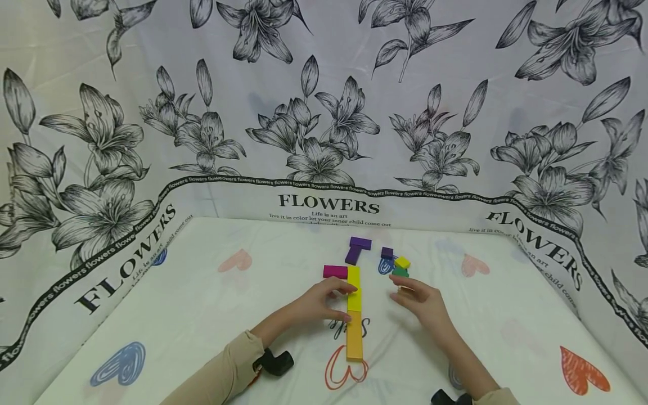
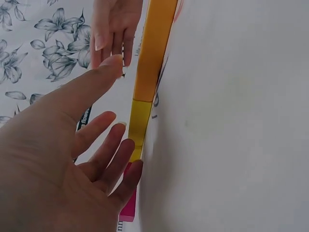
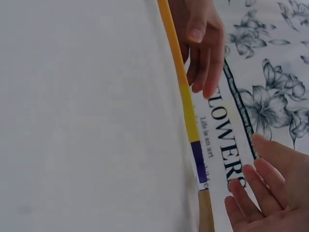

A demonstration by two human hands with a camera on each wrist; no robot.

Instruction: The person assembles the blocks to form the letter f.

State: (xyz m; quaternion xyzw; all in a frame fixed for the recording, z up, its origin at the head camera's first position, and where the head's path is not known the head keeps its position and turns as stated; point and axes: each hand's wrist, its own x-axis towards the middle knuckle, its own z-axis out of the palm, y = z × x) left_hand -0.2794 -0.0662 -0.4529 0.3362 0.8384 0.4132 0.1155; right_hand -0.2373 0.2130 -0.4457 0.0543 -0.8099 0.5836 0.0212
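An orange block [image 1: 355,337] and a yellow strip [image 1: 354,298] lie end to end in a straight line. A magenta block [image 1: 335,271] sits sideways against the far end of the yellow. My left hand [image 1: 324,301] hovers at the line's left side, its index fingertip over the yellow and its thumb by the joint with the orange; whether it touches them I cannot tell. In the left wrist view the fingers of that hand are spread. My right hand [image 1: 422,301] stands off to the right with loose fingers, holding nothing, near a green block [image 1: 400,272].
Beyond the line, two purple blocks [image 1: 360,243] meet at an angle. A dark purple cube [image 1: 387,252] and a yellow cube [image 1: 402,262] lie beside the green block. The white cloth [image 1: 202,315] carries printed hearts, and a flower-printed curtain [image 1: 324,157] rises behind.
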